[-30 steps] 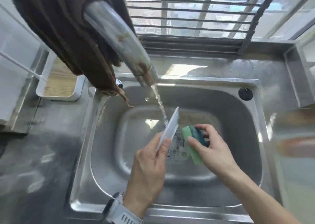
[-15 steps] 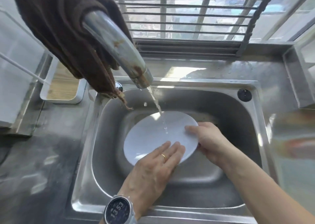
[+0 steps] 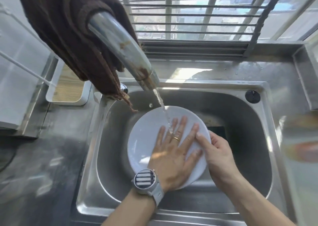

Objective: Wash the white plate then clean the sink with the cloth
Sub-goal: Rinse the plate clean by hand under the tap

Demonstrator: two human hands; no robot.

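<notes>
The white plate point(image 3: 146, 139) lies face up and slightly tilted inside the steel sink point(image 3: 240, 115). My left hand point(image 3: 172, 153), wearing a watch and a ring, rests flat on the plate with fingers spread. My right hand point(image 3: 218, 155) grips the plate's right rim, thumb on top. Water point(image 3: 161, 105) runs from the faucet point(image 3: 123, 53) onto the plate and my left fingers. A brown cloth point(image 3: 65, 28) hangs draped over the faucet at the upper left.
A dark rectangular object point(image 3: 218, 131) lies in the basin behind the plate. A black plug point(image 3: 252, 96) sits on the sink's back right corner. A white tray with a wooden base point(image 3: 68, 91) stands left of the sink. Window bars point(image 3: 197, 14) run behind.
The plate turned from edge-on to face up. My right hand let go of the green sponge and took the plate's rim. My left hand slid flat onto the plate's face.
</notes>
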